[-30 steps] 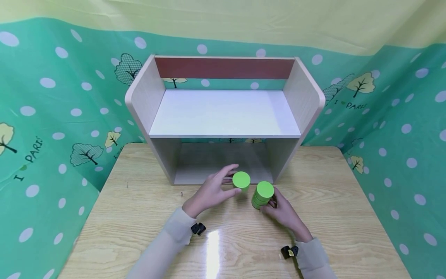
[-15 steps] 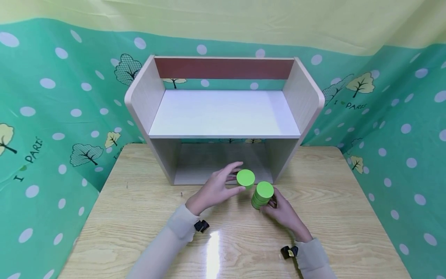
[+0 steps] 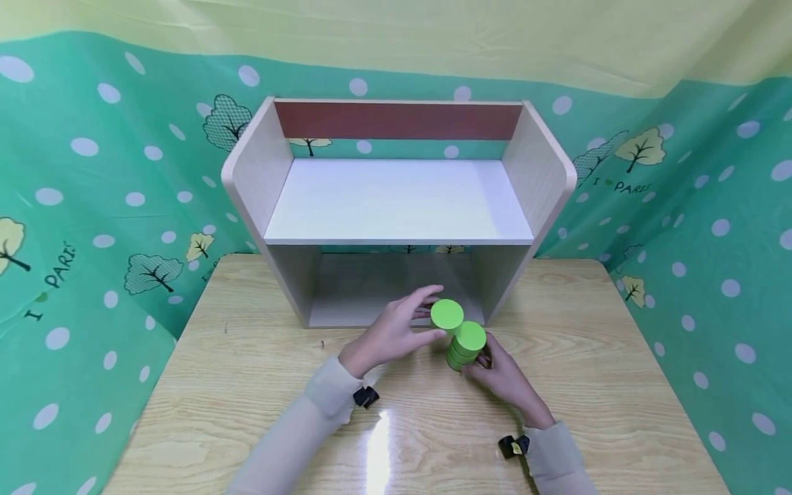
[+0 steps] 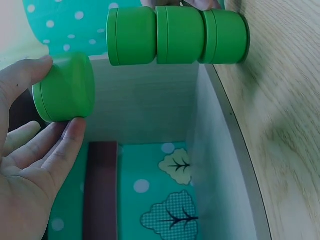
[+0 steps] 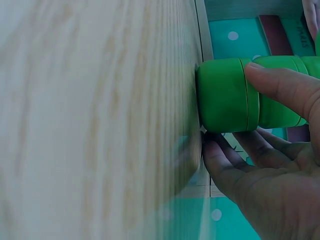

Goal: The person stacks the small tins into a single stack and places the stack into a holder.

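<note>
Between thumb and fingertips, my left hand (image 3: 392, 333) holds a small green round tin (image 3: 447, 314) with a lid seam. It hovers above the table, just behind and left of a stack of three matching green tins (image 3: 469, 340). In the left wrist view the held tin (image 4: 65, 89) is apart from the stack (image 4: 180, 36), near the level of its top. My right hand (image 3: 509, 379) grips the stack low down from the right. In the right wrist view my thumb lies against the lower tins (image 5: 227, 95), with my fingers at the other side; the stack's top is cut off.
A two-level pale shelf unit (image 3: 399, 242) stands right behind the hands, its lower floor level with the table (image 3: 247, 399). A dotted green curtain (image 3: 93, 179) surrounds the table at the back and sides. Each wrist wears a small black device (image 3: 366, 397).
My left hand has carried its tin to the right and slightly upward, closer to the stack. My right hand and the stack have stayed in place.
</note>
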`<action>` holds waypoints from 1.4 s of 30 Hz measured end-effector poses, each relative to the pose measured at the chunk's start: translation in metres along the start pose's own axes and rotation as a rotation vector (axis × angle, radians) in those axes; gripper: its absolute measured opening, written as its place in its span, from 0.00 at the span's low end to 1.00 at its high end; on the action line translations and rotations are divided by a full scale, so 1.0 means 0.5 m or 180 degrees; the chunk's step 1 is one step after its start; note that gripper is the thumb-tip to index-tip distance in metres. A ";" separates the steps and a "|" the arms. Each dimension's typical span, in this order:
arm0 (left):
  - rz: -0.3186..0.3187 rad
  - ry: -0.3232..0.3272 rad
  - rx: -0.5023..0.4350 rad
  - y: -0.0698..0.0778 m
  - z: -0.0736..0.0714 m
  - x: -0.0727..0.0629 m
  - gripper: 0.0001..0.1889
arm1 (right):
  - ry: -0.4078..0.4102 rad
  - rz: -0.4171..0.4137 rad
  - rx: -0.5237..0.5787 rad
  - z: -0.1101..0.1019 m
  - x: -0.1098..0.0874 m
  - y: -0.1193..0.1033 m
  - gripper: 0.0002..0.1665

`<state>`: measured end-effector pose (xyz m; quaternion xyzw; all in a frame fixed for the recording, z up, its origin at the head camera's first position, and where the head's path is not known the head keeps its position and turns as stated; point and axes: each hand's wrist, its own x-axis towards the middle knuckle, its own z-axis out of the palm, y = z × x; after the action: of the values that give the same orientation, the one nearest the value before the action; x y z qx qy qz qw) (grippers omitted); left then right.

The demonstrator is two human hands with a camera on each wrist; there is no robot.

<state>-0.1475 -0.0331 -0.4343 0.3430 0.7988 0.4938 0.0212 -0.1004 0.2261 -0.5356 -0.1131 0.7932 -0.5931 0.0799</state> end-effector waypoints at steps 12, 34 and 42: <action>0.0077 -0.0103 -0.0067 0.009 0.013 0.019 0.39 | -0.0014 -0.0005 0.0013 -0.001 0.003 0.002 0.43; 0.0222 -0.0272 0.0058 0.011 0.044 0.034 0.40 | -0.0051 -0.0037 0.0015 0.001 0.002 -0.008 0.42; 0.0227 -0.0318 0.0121 0.010 0.057 0.041 0.40 | -0.0033 0.0048 -0.0076 0.000 -0.001 -0.010 0.41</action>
<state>-0.1500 0.0020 -0.4383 0.3959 0.7932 0.4612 0.0369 -0.0997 0.2249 -0.5308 -0.1112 0.8006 -0.5824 0.0871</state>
